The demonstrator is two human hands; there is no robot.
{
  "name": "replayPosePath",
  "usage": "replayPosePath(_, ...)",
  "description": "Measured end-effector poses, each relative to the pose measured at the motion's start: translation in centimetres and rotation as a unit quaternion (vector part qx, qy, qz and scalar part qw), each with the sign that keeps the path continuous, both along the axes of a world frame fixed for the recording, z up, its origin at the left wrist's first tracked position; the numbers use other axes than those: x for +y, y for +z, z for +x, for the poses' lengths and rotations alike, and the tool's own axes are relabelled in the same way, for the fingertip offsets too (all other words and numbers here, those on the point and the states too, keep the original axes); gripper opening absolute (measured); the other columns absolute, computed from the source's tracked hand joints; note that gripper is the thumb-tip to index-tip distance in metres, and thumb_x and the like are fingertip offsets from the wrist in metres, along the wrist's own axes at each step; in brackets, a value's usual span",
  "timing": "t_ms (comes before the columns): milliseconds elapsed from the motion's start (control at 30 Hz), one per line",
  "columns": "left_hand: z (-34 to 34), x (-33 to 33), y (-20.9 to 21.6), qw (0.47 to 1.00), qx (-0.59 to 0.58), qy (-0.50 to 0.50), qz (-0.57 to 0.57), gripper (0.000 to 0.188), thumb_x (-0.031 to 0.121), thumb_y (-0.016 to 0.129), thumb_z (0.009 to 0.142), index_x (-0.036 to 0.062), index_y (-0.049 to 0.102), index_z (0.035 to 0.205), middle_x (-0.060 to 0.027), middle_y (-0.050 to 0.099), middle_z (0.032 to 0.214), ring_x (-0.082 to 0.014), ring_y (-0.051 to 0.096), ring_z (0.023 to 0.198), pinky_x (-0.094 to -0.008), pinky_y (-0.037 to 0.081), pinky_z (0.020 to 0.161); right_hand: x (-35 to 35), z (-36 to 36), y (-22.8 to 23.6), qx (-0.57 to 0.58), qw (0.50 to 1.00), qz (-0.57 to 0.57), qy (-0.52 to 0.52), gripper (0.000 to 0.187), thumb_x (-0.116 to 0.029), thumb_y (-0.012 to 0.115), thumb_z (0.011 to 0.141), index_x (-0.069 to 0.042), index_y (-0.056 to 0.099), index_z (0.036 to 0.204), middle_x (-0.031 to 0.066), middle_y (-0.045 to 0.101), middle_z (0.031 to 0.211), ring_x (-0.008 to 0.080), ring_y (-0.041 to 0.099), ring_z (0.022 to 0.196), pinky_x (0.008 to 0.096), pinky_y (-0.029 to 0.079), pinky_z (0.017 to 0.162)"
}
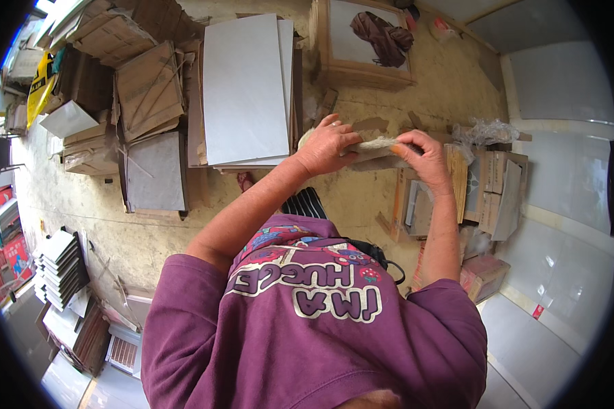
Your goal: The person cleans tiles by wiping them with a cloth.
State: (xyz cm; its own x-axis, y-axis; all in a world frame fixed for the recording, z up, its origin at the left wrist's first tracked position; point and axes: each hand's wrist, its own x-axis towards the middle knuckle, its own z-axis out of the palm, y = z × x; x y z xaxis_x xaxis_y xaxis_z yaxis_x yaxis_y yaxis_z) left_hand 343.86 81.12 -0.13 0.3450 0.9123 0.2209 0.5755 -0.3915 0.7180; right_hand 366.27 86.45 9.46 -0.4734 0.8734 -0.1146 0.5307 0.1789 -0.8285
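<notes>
Both arms reach forward, and a pale, fuzzy strip of cloth or fibre [377,143] is stretched between my hands. My left hand [329,145] is closed round its left part, and some of the same pale material shows beyond the knuckles. Thumb and fingers of my right hand [421,155] pinch its right end. Whether it is a rag or bundled string cannot be made out. Just left of my left hand lies a stack of large white tiles [247,88], the top ones slightly askew.
Opened cardboard boxes [150,88] crowd the far left. A box-like stand [361,78] bears a brown cloth [382,39]. Boxed tiles [501,191] and crumpled clear plastic [484,134] are at the right. Dark-edged tiles [61,266] are piled at the left; pale panels [559,184] line the right wall.
</notes>
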Motion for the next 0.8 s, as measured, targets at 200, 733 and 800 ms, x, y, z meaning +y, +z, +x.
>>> replayPosePath(200, -0.9, -0.1, 3.0, 0.996, -0.037, 0.075, 0.000, 0.022, 0.016, 0.071, 0.071, 0.0066, 0.063, 0.091, -0.0081, 0.059, 0.080, -0.0283, 0.058, 0.086, -0.0393, 0.042, 0.091, 1.6, 1.9, 5.5, -0.061, 0.987, 0.141, -0.045, 0.009, -0.004, 0.071, 0.079, -0.002, 0.065, 0.086, -0.0012, 0.056, 0.078, 0.0073, 0.049, 0.072, 0.0218, 0.040, 0.065)
replayPosePath(733, 7.3, 2.2, 3.9, 0.985, -0.098, 0.088, 0.114, 0.015, 0.017, 0.065, 0.077, 0.0067, 0.063, 0.087, -0.0096, 0.062, 0.080, -0.0292, 0.059, 0.083, -0.0401, 0.043, 0.086, 3.8, 10.9, 1.8, -0.083, 0.952, 0.181, -0.231, 0.013, -0.020, 0.069, 0.084, -0.010, 0.068, 0.092, -0.0015, 0.064, 0.076, 0.0097, 0.055, 0.071, 0.0258, 0.045, 0.068)
replayPosePath(800, 7.9, 1.3, 3.5, 0.975, -0.132, 0.091, 0.154, 0.016, 0.017, 0.065, 0.077, 0.0068, 0.062, 0.088, -0.0092, 0.062, 0.080, -0.0288, 0.059, 0.083, -0.0394, 0.043, 0.087, 3.7, 11.7, -0.2, -0.025, 0.968, 0.127, -0.217, 0.012, -0.020, 0.068, 0.085, -0.011, 0.068, 0.094, -0.0042, 0.061, 0.076, 0.0092, 0.054, 0.074, 0.0268, 0.045, 0.070)
